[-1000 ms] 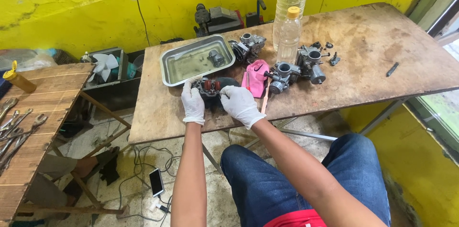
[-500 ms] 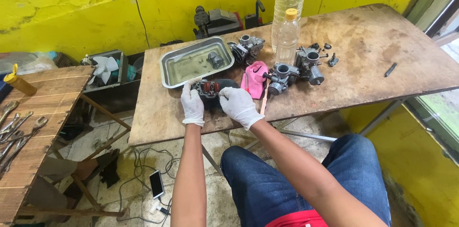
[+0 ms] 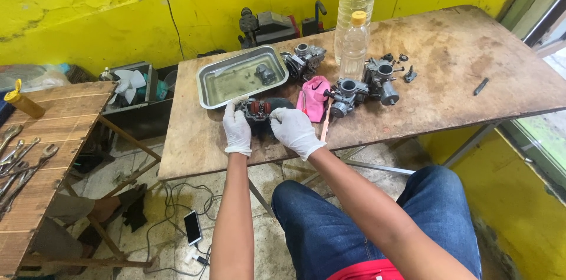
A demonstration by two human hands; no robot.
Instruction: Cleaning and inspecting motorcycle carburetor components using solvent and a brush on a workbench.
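White-gloved, two hands: left hand (image 3: 237, 128) and right hand (image 3: 296, 131), forearms reaching up from the lap, fingers curled closed around one dark carburetor part (image 3: 263, 111) with reddish caps, held between them just above the near edge of the wooden table (image 3: 448, 73). Just beyond, one pink cloth (image 3: 313, 97) and one metal tray (image 3: 240, 76) of murky liquid. Further back, three grey carburetors (image 3: 367, 84), then two clear plastic bottles (image 3: 354, 50), the smaller yellow-capped, the taller behind it. Far left, one yellow can (image 3: 22, 102) on a slatted bench (image 3: 56, 138), beside several wrenches (image 3: 20, 159).
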